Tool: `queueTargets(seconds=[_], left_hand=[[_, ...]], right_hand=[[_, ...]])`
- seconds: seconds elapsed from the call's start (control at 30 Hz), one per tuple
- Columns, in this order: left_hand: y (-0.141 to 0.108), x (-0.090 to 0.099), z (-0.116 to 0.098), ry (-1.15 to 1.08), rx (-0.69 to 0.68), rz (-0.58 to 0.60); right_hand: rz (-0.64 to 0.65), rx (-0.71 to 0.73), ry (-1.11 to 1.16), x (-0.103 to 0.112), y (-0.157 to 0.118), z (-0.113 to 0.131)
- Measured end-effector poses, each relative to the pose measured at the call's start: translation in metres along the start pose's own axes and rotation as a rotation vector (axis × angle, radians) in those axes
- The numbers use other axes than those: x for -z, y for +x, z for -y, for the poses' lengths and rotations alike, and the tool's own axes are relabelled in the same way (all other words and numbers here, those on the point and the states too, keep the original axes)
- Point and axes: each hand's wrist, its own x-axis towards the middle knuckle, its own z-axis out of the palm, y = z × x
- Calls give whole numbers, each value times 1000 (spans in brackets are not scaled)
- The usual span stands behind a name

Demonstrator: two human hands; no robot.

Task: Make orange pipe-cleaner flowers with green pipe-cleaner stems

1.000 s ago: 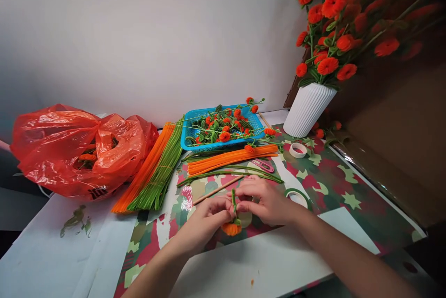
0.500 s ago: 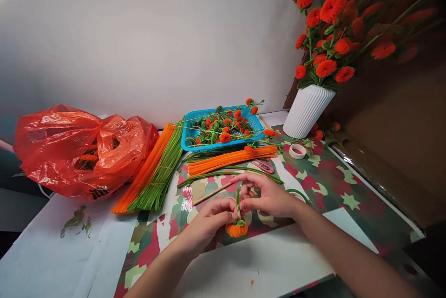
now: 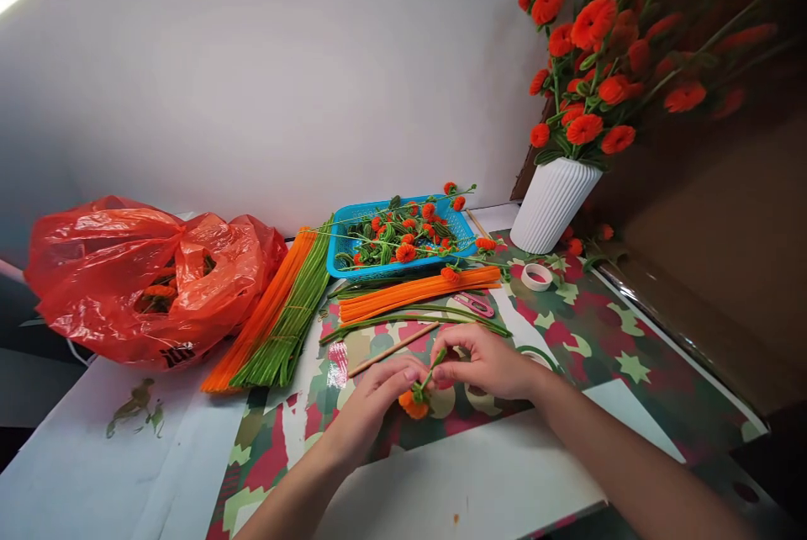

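An orange pipe-cleaner flower (image 3: 414, 405) with a short green stem hangs head-down between my two hands, above the camouflage-patterned table cover. My left hand (image 3: 386, 383) pinches it near the base of the bloom, thumb and fingers together. The fingers of my right hand (image 3: 474, 362) are closed on the green stem, which pokes up between the hands. Just beyond the fingers lies a thin wooden stick (image 3: 392, 350). Green pipe cleaners (image 3: 416, 317) and a bundle of orange pipe cleaners (image 3: 419, 290) rest farther back.
A blue basket (image 3: 340, 247) holds small orange flowers and green pieces. Left stand orange and green pipe-cleaner bundles (image 3: 281, 338) and a red plastic bag (image 3: 107, 271). A pink cutter (image 3: 474, 304), tape roll (image 3: 536, 277) and white vase (image 3: 552, 205) of flowers are right. A white board (image 3: 479, 481) lies in front.
The flower has tilted, its bloom swinging left and its stem tip leaning right. My right hand has come slightly lower, its fingers drawn in around the stem.
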Motion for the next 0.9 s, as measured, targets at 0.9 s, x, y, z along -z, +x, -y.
queueTargets(seconds=[0.9], left_hand=[[-1, 1, -2, 207, -105, -128]], right_hand=[[-76, 161, -152, -4, -2, 0]])
